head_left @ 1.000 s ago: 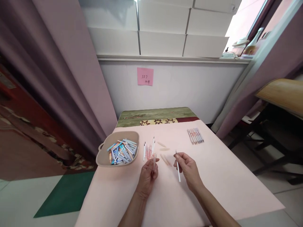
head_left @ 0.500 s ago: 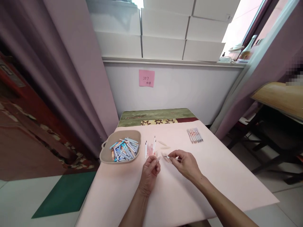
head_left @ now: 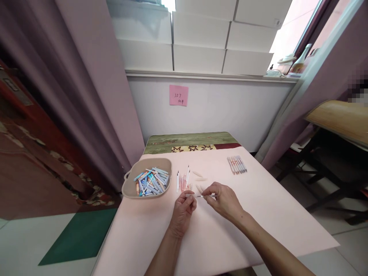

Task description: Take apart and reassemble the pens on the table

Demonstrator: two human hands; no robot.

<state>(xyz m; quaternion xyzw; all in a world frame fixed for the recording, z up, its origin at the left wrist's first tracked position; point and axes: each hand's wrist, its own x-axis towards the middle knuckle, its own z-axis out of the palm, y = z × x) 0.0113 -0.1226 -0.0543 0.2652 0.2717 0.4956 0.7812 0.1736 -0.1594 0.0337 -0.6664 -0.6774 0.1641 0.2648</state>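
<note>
My left hand [head_left: 182,212] is closed in a pinch on a small, pale translucent pen barrel [head_left: 189,195] that points right. From the other side, my right hand [head_left: 225,200] pinches a thin white pen refill [head_left: 213,196]. The refill's dark tip lies level with the barrel's end; whether it is inside I cannot tell. Just beyond my left hand lie white refills [head_left: 177,181] with black tips and several pinkish clear pen parts [head_left: 183,182]. Cream-coloured slim pieces [head_left: 200,179] rest on the table past my fingers.
A beige basket [head_left: 124,190] full of blue, white and orange pen parts stands at the left of the pink-covered table [head_left: 218,241]. Several pens [head_left: 237,165] lie in a row at the right. A pink note [head_left: 178,95] is stuck to the wall behind.
My right hand has turned and lowered the refill into line with the barrel. My left hand has tilted the barrel from upward-slanting to nearly level.
</note>
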